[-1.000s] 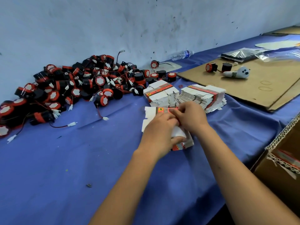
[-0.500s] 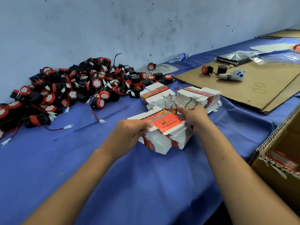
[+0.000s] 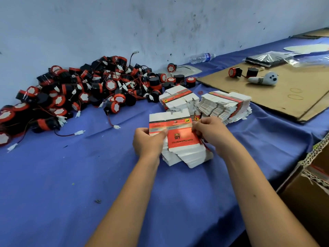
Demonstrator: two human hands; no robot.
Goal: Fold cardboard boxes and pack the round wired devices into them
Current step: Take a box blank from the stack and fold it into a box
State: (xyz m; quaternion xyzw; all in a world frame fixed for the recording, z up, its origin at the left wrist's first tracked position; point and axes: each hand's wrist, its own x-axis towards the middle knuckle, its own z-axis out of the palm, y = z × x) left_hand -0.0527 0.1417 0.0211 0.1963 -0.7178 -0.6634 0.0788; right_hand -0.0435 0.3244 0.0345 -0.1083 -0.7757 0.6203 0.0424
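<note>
A flat red-and-white box blank (image 3: 170, 123) is lifted off a stack of the same blanks (image 3: 185, 155) on the blue cloth. My left hand (image 3: 148, 142) pinches its left edge and my right hand (image 3: 209, 131) pinches its right edge, both just above the stack. Behind them lie two more stacks of flat blanks (image 3: 179, 99) (image 3: 225, 105). A big heap of round black-and-red wired devices (image 3: 85, 90) covers the table's far left, against the wall.
A brown cardboard sheet (image 3: 277, 97) at the right carries two loose devices (image 3: 235, 72) and a white soft toy (image 3: 263, 79). A water bottle (image 3: 202, 57) lies by the wall. An open corrugated carton (image 3: 309, 179) stands off the table's right edge.
My left hand has come off the stack's side and now holds the top blank's left edge. Both hands have raised that blank and spread it flat above the stack.
</note>
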